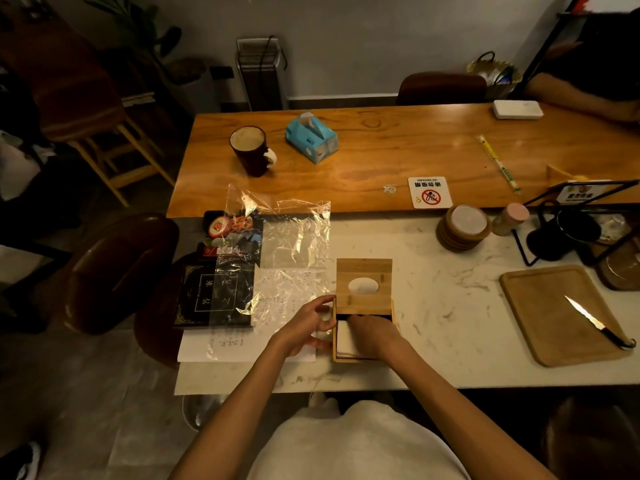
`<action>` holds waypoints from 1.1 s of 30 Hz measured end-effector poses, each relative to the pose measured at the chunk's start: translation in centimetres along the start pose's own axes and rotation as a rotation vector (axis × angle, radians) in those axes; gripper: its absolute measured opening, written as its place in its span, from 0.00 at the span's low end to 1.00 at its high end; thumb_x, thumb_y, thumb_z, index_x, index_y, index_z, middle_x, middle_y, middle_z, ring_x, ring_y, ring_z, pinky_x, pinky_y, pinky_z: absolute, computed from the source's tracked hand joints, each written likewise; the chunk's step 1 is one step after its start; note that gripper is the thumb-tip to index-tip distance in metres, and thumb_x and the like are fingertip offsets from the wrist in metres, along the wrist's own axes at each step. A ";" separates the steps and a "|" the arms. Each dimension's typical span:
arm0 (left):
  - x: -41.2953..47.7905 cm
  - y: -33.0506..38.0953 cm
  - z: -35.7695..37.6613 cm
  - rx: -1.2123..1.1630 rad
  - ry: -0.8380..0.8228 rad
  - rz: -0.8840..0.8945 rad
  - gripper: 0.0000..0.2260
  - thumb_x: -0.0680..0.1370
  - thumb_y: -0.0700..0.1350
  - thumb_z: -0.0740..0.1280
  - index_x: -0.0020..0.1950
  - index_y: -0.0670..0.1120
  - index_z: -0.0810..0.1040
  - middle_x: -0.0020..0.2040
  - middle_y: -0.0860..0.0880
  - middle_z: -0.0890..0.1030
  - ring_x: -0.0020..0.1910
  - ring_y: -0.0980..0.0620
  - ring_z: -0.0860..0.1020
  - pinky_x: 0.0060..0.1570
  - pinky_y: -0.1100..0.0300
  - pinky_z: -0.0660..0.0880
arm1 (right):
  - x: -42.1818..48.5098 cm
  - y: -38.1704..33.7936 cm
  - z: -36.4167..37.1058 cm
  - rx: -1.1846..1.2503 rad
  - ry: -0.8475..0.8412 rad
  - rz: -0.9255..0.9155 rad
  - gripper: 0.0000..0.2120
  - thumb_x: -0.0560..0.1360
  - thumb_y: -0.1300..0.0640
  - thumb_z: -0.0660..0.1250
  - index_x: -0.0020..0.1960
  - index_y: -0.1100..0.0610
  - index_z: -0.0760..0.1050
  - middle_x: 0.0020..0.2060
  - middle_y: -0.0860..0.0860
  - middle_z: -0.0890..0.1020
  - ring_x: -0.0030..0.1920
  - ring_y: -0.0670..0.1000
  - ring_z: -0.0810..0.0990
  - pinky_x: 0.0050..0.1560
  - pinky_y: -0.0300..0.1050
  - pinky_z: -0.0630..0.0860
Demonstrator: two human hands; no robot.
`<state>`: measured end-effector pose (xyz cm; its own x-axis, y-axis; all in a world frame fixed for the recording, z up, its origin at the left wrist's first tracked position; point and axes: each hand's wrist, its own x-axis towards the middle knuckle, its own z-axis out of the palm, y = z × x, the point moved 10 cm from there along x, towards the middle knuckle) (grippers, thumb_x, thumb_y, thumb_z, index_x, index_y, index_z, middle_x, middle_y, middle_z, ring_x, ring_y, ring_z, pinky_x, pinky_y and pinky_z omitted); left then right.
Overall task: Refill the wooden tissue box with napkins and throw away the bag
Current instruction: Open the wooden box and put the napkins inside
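Right, I'm looking down at the wooden tissue box [363, 308] sitting on the white marble counter [433, 358], close to its near edge. It's pale bamboo-coloured wood, square, and its lid [363, 285] with the oval opening is slid toward the far side, leaving the near half of the box uncovered. Inside I can see a white stack of napkins [344, 339] lying flat, filling the left part of the opening.

My right hand [375, 336] is down in the box, palm on the napkins, fingers curled toward the lid edge and pressing rather than pinching anything. My left hand [306, 325] is against the left wall of the box, thumb and fingers apart in a loose cup, touching the wood by the corner; I can't tell whether it truly grips.

Just left of the box lies the clear plastic bag [291, 251], crumpled and flattened, spread over a sheet of paper [242, 344] and a black book [214, 292]. Off to the right sits a wooden tray [540, 306] with a knife [595, 322] on it, well apart from the box.
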<state>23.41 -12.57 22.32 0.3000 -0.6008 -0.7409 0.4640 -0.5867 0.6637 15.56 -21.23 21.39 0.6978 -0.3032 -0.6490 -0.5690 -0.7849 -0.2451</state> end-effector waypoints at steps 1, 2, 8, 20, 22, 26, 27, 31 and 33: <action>0.0 0.0 0.0 0.006 0.002 0.004 0.24 0.78 0.33 0.58 0.64 0.59 0.73 0.68 0.46 0.72 0.62 0.42 0.77 0.52 0.38 0.79 | -0.1 0.0 0.0 0.002 0.012 -0.006 0.23 0.74 0.58 0.63 0.69 0.51 0.68 0.61 0.55 0.79 0.58 0.59 0.80 0.56 0.56 0.78; 0.0 0.1 0.0 0.014 0.005 0.008 0.24 0.78 0.33 0.58 0.64 0.59 0.73 0.68 0.46 0.72 0.62 0.42 0.77 0.51 0.38 0.80 | -0.2 -0.1 0.1 0.005 0.016 -0.013 0.24 0.74 0.57 0.64 0.69 0.50 0.67 0.62 0.55 0.79 0.58 0.59 0.80 0.56 0.56 0.78; 0.1 0.0 0.0 0.025 -0.011 0.020 0.23 0.78 0.34 0.63 0.67 0.58 0.72 0.67 0.47 0.72 0.57 0.47 0.78 0.49 0.41 0.81 | -0.7 -0.7 0.1 -0.001 -0.006 -0.068 0.30 0.72 0.53 0.66 0.72 0.44 0.61 0.67 0.55 0.75 0.63 0.62 0.76 0.62 0.58 0.74; 0.0 0.0 0.1 0.029 -0.011 0.032 0.21 0.79 0.35 0.61 0.62 0.60 0.73 0.59 0.51 0.77 0.55 0.47 0.79 0.52 0.37 0.79 | -1.6 -1.2 0.1 -0.028 0.088 -0.081 0.28 0.76 0.52 0.61 0.75 0.47 0.59 0.68 0.56 0.73 0.67 0.62 0.71 0.68 0.57 0.67; 0.0 0.0 0.1 0.024 -0.013 0.039 0.21 0.79 0.35 0.63 0.64 0.59 0.73 0.59 0.51 0.77 0.57 0.45 0.79 0.52 0.38 0.79 | -2.8 -1.7 -0.7 -0.074 0.233 -0.096 0.26 0.77 0.49 0.56 0.75 0.48 0.59 0.67 0.55 0.73 0.68 0.60 0.71 0.69 0.56 0.64; 0.0 0.0 0.0 0.019 -0.005 0.052 0.21 0.80 0.36 0.63 0.66 0.58 0.72 0.60 0.50 0.77 0.56 0.47 0.79 0.51 0.40 0.80 | -5.6 -2.8 -0.2 -0.111 0.353 -0.114 0.31 0.74 0.39 0.40 0.67 0.46 0.71 0.70 0.54 0.71 0.73 0.59 0.65 0.74 0.60 0.58; 0.0 -0.1 0.0 0.022 -0.002 0.052 0.21 0.80 0.36 0.62 0.66 0.59 0.72 0.60 0.50 0.77 0.55 0.47 0.79 0.51 0.40 0.81 | -6.0 -2.9 0.1 -0.110 0.350 -0.121 0.31 0.75 0.38 0.40 0.64 0.46 0.73 0.70 0.54 0.70 0.74 0.59 0.63 0.74 0.60 0.57; -0.1 0.0 0.0 0.024 0.024 0.058 0.19 0.82 0.38 0.57 0.59 0.63 0.75 0.60 0.50 0.78 0.53 0.49 0.80 0.49 0.43 0.82 | -7.3 -2.9 0.3 -0.080 0.406 -0.141 0.31 0.78 0.36 0.40 0.55 0.48 0.79 0.62 0.53 0.76 0.68 0.57 0.70 0.73 0.57 0.62; -0.2 0.0 0.1 0.041 0.026 0.061 0.19 0.82 0.39 0.56 0.59 0.64 0.75 0.60 0.50 0.78 0.54 0.49 0.80 0.49 0.43 0.82 | -7.8 -3.1 0.9 -0.067 0.378 -0.162 0.32 0.78 0.35 0.39 0.57 0.49 0.78 0.60 0.52 0.75 0.65 0.55 0.70 0.73 0.56 0.61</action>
<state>23.29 -12.49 22.46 0.3484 -0.6224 -0.7009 0.4101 -0.5712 0.7110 11.47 -15.94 26.58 0.8936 -0.3404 -0.2925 -0.4181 -0.8684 -0.2668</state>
